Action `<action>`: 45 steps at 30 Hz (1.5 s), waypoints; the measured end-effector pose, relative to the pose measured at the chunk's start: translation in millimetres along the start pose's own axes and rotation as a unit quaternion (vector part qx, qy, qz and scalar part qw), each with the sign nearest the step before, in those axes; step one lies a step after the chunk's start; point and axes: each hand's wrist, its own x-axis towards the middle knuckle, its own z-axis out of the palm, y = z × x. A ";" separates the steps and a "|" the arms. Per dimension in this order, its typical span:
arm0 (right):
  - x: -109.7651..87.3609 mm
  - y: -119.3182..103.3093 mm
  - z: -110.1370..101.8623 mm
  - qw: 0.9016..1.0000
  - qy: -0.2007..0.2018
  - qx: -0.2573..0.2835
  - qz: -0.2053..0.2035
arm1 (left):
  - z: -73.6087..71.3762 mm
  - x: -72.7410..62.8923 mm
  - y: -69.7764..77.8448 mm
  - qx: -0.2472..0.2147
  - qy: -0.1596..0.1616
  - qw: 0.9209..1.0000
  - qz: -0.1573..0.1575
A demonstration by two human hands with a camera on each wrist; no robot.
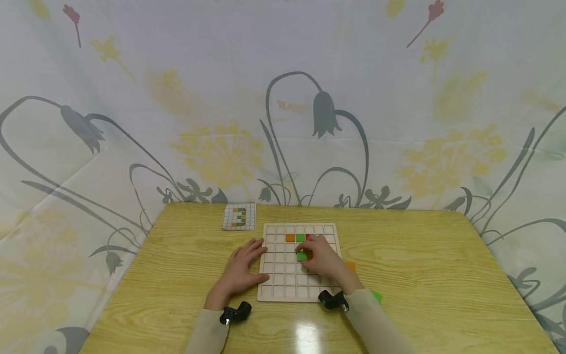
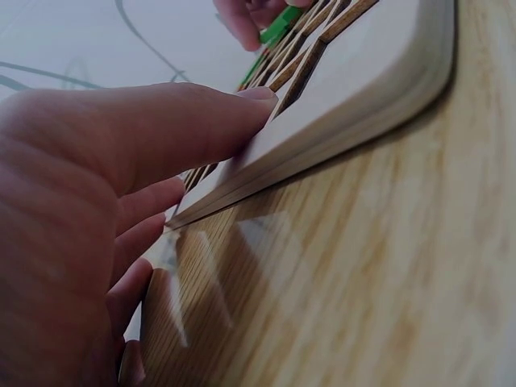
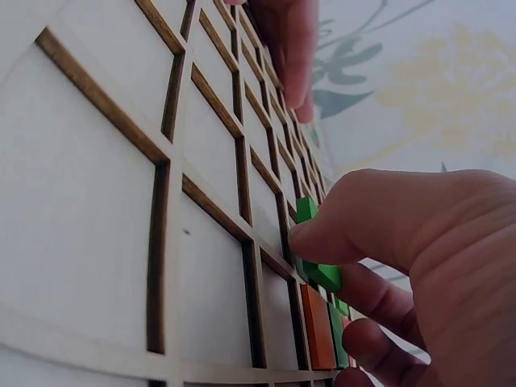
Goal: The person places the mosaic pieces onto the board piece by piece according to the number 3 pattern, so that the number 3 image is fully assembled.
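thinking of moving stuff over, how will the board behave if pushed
The board looks wooden, so it's probably stiff. Lying flat on the table, it would likely slide rather than tip. Its raised grid should keep seated tiles in place.

Dim wrist views, tabletop (image 1: 424,275) glare

Booth-like nook: floral curtain (image 1: 221,98), wood-grain table (image 1: 420,265).

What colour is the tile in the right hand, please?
The tile is green, seen best in the right wrist view.
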 end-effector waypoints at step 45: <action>-2.6 8.5 -0.3 0.999 -0.017 0.046 0.014 | -0.7 -0.4 1.3 -0.005 0.001 1.000 0.000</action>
